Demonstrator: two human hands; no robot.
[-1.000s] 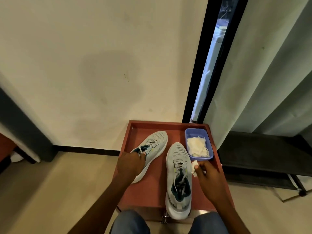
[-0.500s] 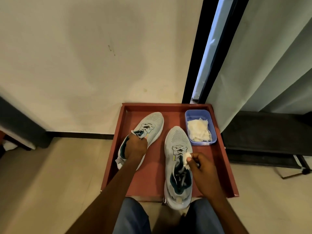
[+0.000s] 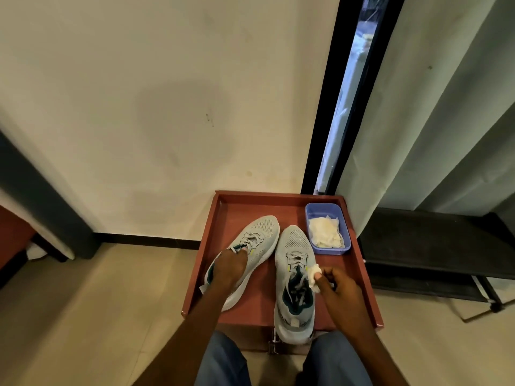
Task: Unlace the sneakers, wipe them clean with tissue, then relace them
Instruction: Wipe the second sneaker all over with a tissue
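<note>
So we've got both sneakers sitting on the reddish tray-like surface (image 3: 359, 277), toes pointing toward the wall. The left sneaker (image 3: 257, 243) is angled, toe leaning right, and our left hand (image 3: 230, 270) sits right on top of its collar area, fingers curled down over the upper just behind the laces. It looks like it's gripping the shoe there, though the fingertips are hidden from our view.

The right sneaker (image 3: 295, 280) lies straighter, just beside the left one, heel hanging over the near edge of the surface. Its laces are loose but threaded. Our right hand (image 3: 338, 286) is just off its right side, near the middle of the shoe, fingers closed around a small wad of white tissue (image 3: 315, 275). The tissue pokes out toward the shoe and looks to be touching its side by the eyelets.

Back in the far right corner there's a blue plastic tub (image 3: 345, 232) with more tissue piled in it.
</note>
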